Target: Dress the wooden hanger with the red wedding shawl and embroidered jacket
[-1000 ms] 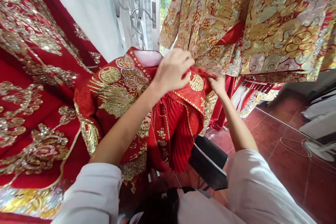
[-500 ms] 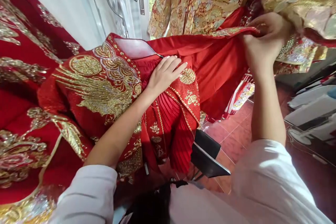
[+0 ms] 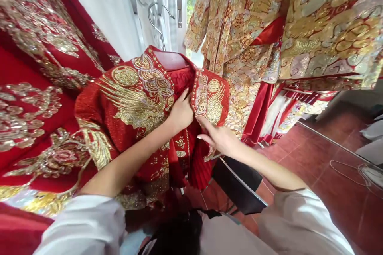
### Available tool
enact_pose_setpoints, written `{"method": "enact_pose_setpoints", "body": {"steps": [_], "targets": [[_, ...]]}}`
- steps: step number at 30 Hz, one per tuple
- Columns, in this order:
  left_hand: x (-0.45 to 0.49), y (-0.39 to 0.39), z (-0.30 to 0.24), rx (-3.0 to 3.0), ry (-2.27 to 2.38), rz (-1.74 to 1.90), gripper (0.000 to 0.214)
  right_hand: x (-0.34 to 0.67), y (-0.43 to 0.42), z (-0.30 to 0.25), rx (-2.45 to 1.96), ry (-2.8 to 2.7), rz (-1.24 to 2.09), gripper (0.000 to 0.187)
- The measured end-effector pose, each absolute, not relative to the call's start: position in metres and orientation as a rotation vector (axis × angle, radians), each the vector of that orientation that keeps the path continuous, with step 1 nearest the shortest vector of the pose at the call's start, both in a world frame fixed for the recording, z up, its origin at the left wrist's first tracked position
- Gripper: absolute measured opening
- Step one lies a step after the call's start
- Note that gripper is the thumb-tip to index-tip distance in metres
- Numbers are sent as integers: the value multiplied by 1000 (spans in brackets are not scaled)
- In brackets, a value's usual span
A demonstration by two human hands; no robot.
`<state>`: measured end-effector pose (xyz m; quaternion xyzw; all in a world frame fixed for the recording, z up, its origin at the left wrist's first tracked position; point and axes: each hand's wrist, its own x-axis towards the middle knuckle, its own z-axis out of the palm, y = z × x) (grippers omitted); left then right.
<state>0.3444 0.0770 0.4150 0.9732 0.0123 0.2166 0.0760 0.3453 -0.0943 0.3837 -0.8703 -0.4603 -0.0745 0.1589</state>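
A red jacket (image 3: 131, 103) with gold embroidery hangs on a hanger (image 3: 158, 28) in front of me, over a pleated red garment (image 3: 202, 167). At the collar opening, my left hand (image 3: 182, 112) is closed around the edge of the jacket's right-hand front panel, its fingers partly hidden by the cloth. Lower on that same edge, my right hand (image 3: 221, 138) touches the embroidered panel with its index finger. Its thumb stands apart from that finger, and the remaining fingers are hard to make out.
Gold brocade garments (image 3: 251, 8) hang at the right, and a red beaded garment (image 3: 38, 107) hangs close on the left. A black chair (image 3: 239, 179) stands below the jacket. A white cable (image 3: 356, 175) lies on the red tiled floor (image 3: 326, 159).
The front panel that my right hand held stretched out to the right now lies folded back on the jacket. My right hand has come in to its edge; my left hand has moved down to the collar edge.
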Motion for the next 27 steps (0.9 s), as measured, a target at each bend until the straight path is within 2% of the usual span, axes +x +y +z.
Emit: {"method": "enact_pose_setpoints", "body": {"steps": [3,5,6,9,12,16,18,21,27], "targets": [[301,99,443,2962,-248,906,31,376,-93,437,-2192,-1251,-373,64],[290,114,470,2890,28,1292,35,408,-79,468,-2071,-1307,-632,63],[290,119,483,2826,259,1418,39,427,-69,478,-2019,-1408,-653,62],[301,132,507,2764,681,1204,52,476,-33,488,-1890,-1629,-518,47],[310,139,511,2752,764,1042,49,499,-12,482,-1806,-1615,-490,50],[307,152,512,2577,600,1322,37,497,0,490,-1747,-1494,-555,51],[306,164,515,2446,510,1484,39,492,7,500,-1708,-1445,-545,50],[306,186,513,2381,481,1468,46,488,9,511,-1663,-1445,-387,49],[289,216,496,2838,416,910,53,499,-49,504,-1685,-1487,282,34]]}}
